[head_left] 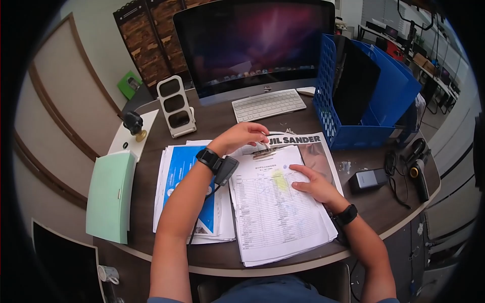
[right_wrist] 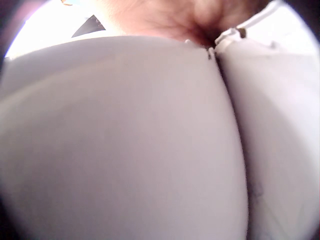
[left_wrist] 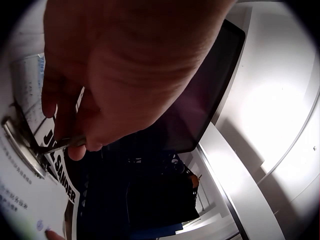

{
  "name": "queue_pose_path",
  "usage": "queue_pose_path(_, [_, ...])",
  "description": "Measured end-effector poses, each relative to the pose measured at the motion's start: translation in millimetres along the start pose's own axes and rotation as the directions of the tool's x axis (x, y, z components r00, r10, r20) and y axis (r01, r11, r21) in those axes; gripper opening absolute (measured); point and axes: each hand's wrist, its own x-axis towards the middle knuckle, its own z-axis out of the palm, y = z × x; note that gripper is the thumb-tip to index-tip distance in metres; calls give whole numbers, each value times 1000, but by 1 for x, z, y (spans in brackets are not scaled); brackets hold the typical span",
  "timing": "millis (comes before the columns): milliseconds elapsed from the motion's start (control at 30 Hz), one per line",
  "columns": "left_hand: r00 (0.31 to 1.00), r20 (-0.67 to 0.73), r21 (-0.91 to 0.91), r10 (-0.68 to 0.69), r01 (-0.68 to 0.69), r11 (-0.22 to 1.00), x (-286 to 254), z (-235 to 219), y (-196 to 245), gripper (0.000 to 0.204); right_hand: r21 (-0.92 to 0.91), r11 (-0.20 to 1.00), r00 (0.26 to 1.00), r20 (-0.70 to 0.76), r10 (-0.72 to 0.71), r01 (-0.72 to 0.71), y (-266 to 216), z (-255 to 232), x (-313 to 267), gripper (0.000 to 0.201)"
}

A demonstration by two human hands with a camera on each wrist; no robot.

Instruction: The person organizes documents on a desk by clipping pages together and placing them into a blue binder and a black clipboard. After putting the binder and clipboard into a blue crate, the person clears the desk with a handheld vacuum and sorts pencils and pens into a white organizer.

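A clipboard's metal clip [head_left: 264, 153] lies across the top of a stack of printed sheets [head_left: 278, 217] with a yellow highlighted patch. The left hand [head_left: 241, 137] pinches the clip's lever between thumb and fingers; the left wrist view shows this hand [left_wrist: 125, 70] at the metal clip [left_wrist: 24, 147]. On the upper right part of the sheets rests the right hand [head_left: 319, 188], its fingers extended over the paper. In the right wrist view, pale surfaces fill most of the picture, with part of the right hand [right_wrist: 170, 17] along the top.
A magazine [head_left: 323, 156] lies under the clipboard. Blue-covered papers [head_left: 174, 166] and a green folder [head_left: 108, 197] are to the left. Behind stand a keyboard [head_left: 269, 105], a monitor [head_left: 252, 45] and a blue file rack [head_left: 353, 137]. A dark box [head_left: 368, 181] and cables sit right.
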Motion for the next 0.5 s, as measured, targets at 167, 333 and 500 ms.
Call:
queue_pose_path(167, [987, 21, -57, -160, 161, 985, -9, -27, -33, 18, -10, 1000, 1000, -1, -16, 16, 0, 1, -1, 51])
queue_pose_path(333, [959, -4, 145, -283, 281, 949, -10, -30, -30, 12, 13, 1000, 1000, -2, 2, -2, -2, 3, -2, 50])
queue_pose_path(500, [949, 21, 314, -314, 292, 903, -7, -26, -24, 12, 70, 998, 1000, 0, 12, -12, -2, 3, -2, 50])
